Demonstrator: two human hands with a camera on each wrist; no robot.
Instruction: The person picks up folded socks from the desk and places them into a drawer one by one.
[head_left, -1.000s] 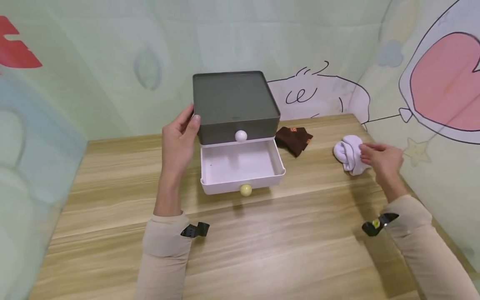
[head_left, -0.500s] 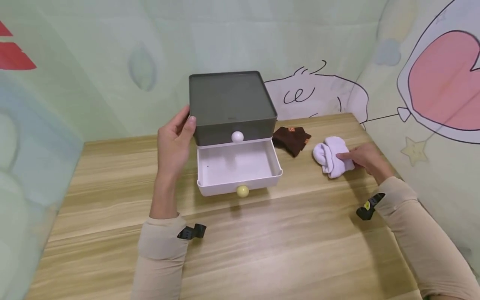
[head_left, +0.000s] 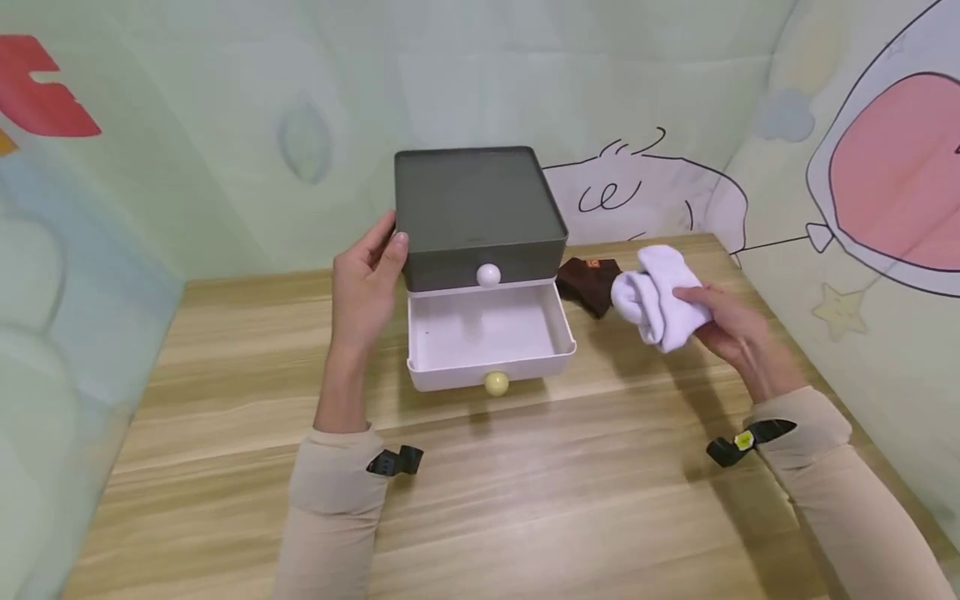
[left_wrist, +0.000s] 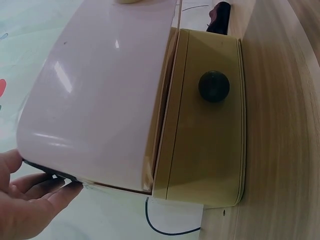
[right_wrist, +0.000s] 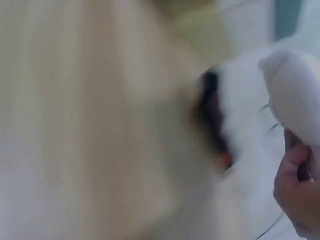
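Note:
My left hand point(head_left: 362, 292) grips the front left edge of a small drawer cabinet point(head_left: 480, 200), thumb at the corner and fingers along its side. Its dark grey top tier has a white knob point(head_left: 488, 275). Below, a white drawer point(head_left: 491, 367) with a yellow knob stands pulled out, its bare floor showing. In the left wrist view a yellowish bottom drawer point(left_wrist: 207, 145) with a dark knob is closed. My right hand point(head_left: 738, 329) pinches a rolled pair of white socks point(head_left: 667, 296) above the table, thumb on top, right of the cabinet.
A folded brown pair of socks point(head_left: 588, 285) with orange labels lies beside the cabinet's right side, partly overlapped by the white socks in the head view. The wooden table point(head_left: 540, 492) meets printed cloth walls point(head_left: 225, 150) at the back and sides.
My right hand has taken hold of the white socks and lifted them off the table, bringing them left toward the brown socks. The left hand keeps its grip on the cabinet.

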